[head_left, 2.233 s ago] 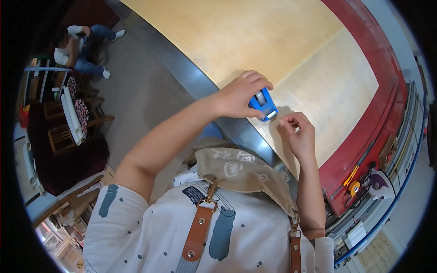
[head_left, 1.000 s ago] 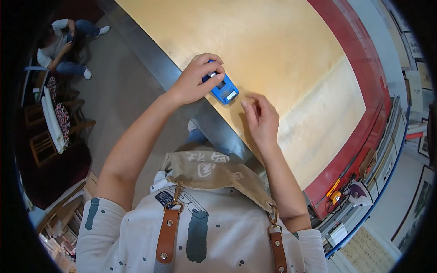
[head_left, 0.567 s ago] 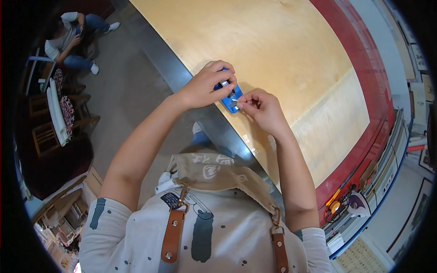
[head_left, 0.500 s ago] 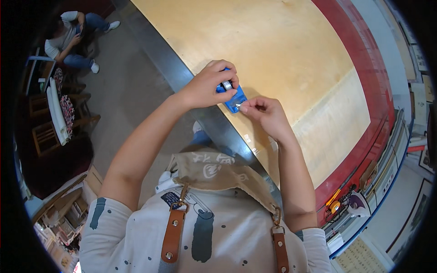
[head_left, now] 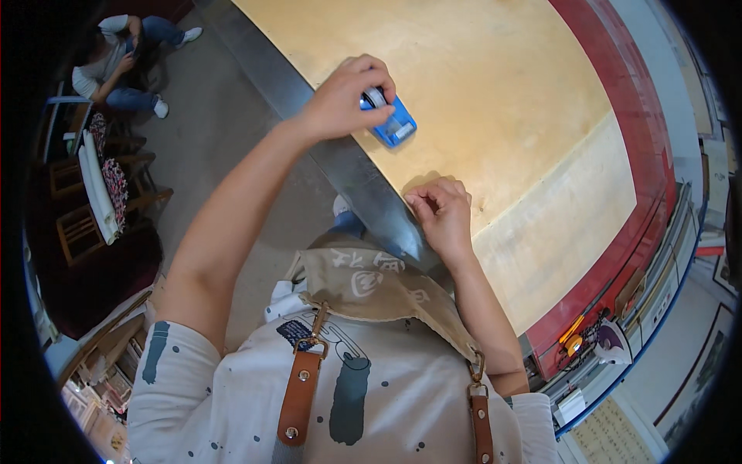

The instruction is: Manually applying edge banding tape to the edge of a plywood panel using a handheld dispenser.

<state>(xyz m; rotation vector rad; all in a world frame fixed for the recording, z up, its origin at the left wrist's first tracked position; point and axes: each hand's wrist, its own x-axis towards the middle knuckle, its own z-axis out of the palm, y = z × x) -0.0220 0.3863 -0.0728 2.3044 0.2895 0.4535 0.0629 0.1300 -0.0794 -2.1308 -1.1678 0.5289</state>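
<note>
My left hand (head_left: pixel 340 99) grips a small blue dispenser-like tool (head_left: pixel 393 124) with a grey round part, holding it down on the pale wooden board (head_left: pixel 495 93) close to its near edge. My right hand (head_left: pixel 442 215) rests lower on the board by the grey metal edge strip (head_left: pixel 363 185). Its fingers are curled and its fingertips pinched together. I see nothing between them. The two hands are apart.
A red border (head_left: pixel 618 85) frames the board's far side. A yellow-handled tool (head_left: pixel 572 331) lies at the lower right by shelving. Wooden chairs (head_left: pixel 85 224) stand on the left. Another person (head_left: pixel 116 58) sits at the upper left on the grey floor.
Half a second ago both hands met at the blue tool. My right hand has since drawn back toward the board's near edge, while my left hand keeps the tool farther up.
</note>
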